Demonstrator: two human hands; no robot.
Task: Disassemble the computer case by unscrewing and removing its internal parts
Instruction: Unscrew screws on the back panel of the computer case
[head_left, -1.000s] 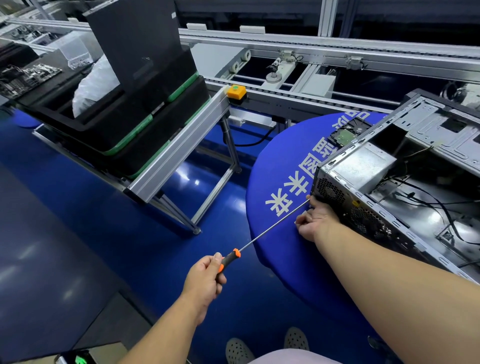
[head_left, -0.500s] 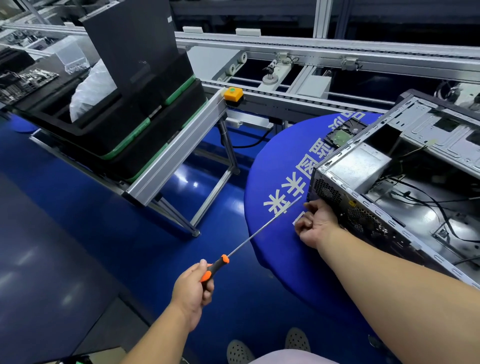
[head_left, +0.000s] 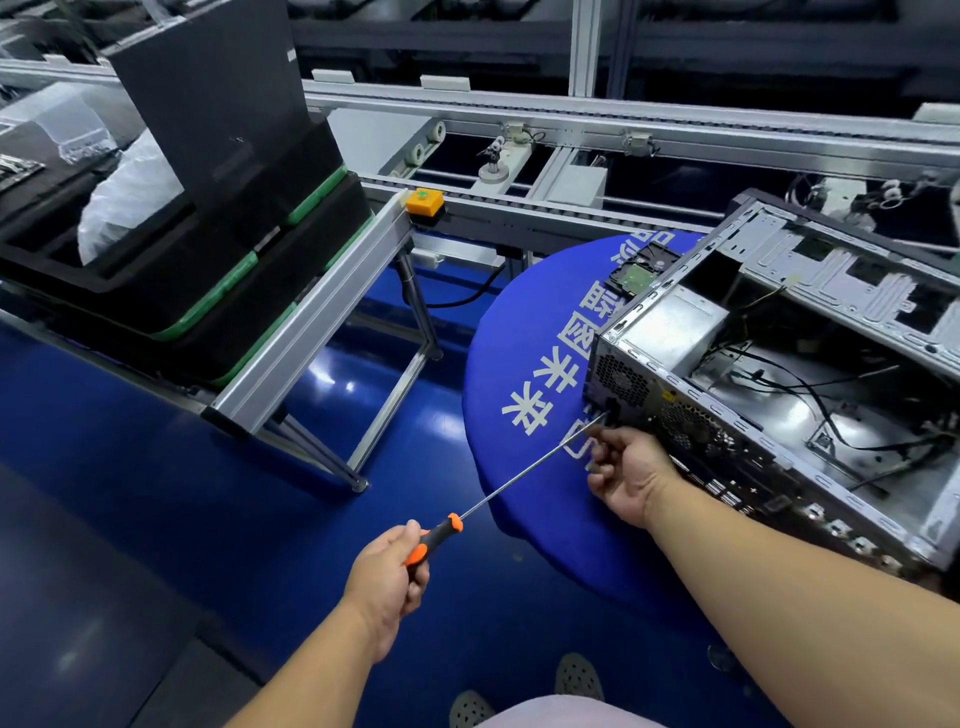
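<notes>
Fingers of right hand (head_left: 626, 475) curled at the driver (head_left: 524, 475) tip, seemingly pinching the shaft there, though exact contact too small to tell; left hand (head_left: 387, 574) gripped the orange-black handle. Shaft ran from 7 o'clock up to 1 o'clock, tip at the rear panel of the case (head_left: 779, 395), near its power-supply corner. Lay on the blue table (head_left: 524, 332), rear face toward 7 o'clock. Open floor behind the handle for pulling back.

Shiny blue floor (head_left: 156, 467) under me — factory light glinting off it.
Grey metal conveyor frame (head_left: 519, 111) ahead; black stacked trays (head_left: 171, 291) left.
</notes>
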